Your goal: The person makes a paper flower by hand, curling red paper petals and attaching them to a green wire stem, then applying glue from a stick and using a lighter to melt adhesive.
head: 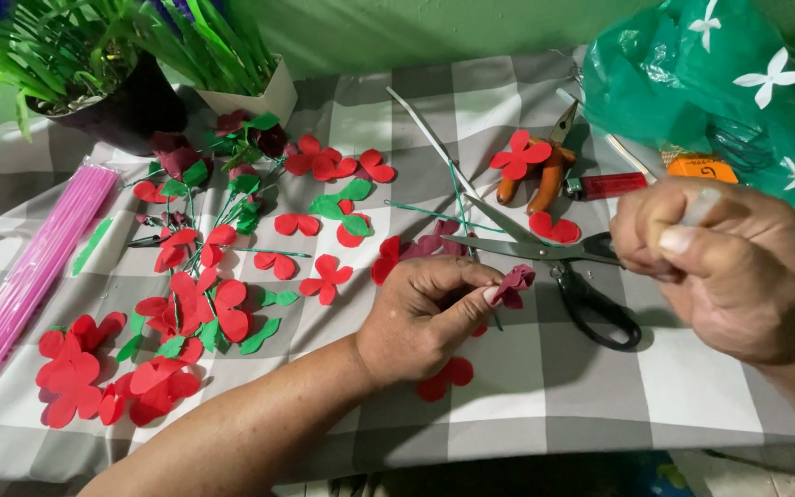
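My left hand [425,313] rests on the checked tablecloth [545,387] and pinches a small rolled dark-red petal bud [514,283] between thumb and fingers. My right hand [724,262] is raised to the right, fingers closed round a thin pale stick [703,204] whose tip shows above the knuckles. Black-handled scissors [563,267] lie between the two hands, blades pointing left. Red foam petal shapes [327,278] are scattered over the cloth, one partly under my left hand.
Orange-handled pliers [545,170] and a red lighter [607,186] lie at the back. A green plastic bag [720,83] sits far right. A pink bundle of sticks [34,262] lies at left. Potted plants [121,74] stand at the back left. Finished stemmed flowers [204,239] and green leaves lie nearby.
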